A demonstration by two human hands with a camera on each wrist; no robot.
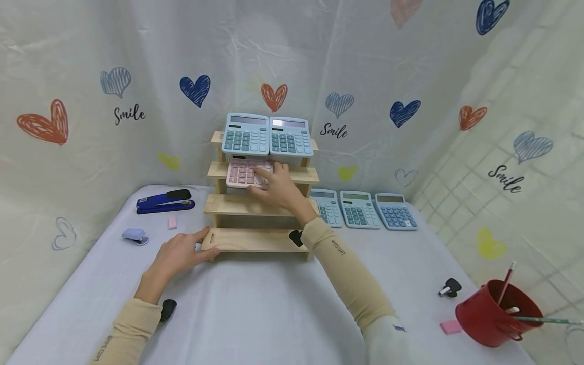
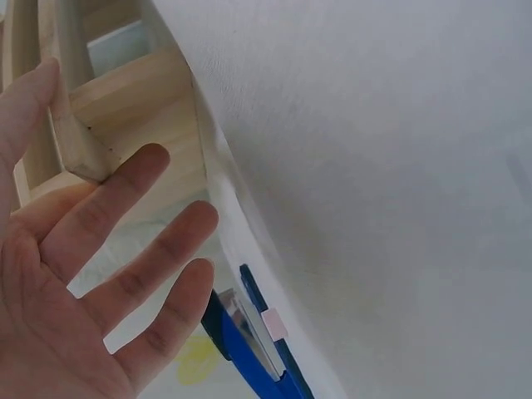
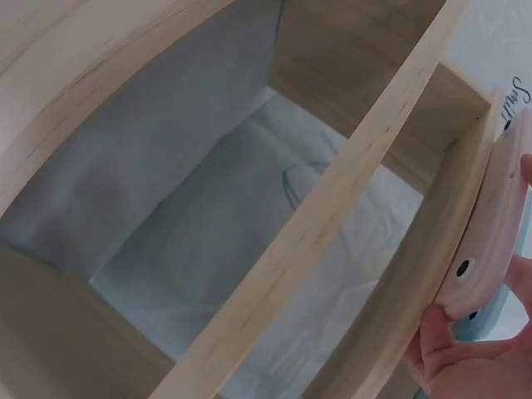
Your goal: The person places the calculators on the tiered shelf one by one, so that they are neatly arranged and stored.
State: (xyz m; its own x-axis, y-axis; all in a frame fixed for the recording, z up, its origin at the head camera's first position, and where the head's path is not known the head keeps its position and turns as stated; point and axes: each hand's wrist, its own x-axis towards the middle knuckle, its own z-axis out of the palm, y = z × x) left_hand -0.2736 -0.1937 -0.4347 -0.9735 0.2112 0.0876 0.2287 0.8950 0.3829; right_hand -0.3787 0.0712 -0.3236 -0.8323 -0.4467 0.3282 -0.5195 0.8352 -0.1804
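Observation:
A pink calculator [image 1: 241, 172] lies tilted on the second tier of a wooden stepped shelf [image 1: 255, 241]. My right hand [image 1: 272, 183] grips its lower right edge. In the right wrist view the fingers [image 3: 461, 357] curl under the calculator's pink underside [image 3: 492, 216] at the shelf's edge. My left hand [image 1: 182, 253] lies flat on the table, fingers straight, thumb against the shelf's bottom left corner. The left wrist view shows that hand [image 2: 91, 274] spread beside the wooden corner [image 2: 79, 150]. Two blue calculators [image 1: 266, 135] sit on the top tier.
Three blue calculators [image 1: 360, 209] lie on the table right of the shelf. A blue stapler [image 1: 165, 201], a small pale stapler [image 1: 135, 235] and a pink eraser [image 1: 172, 222] lie to the left. At front right are a red bucket [image 1: 495, 314] with pencils and a black clip [image 1: 449, 288].

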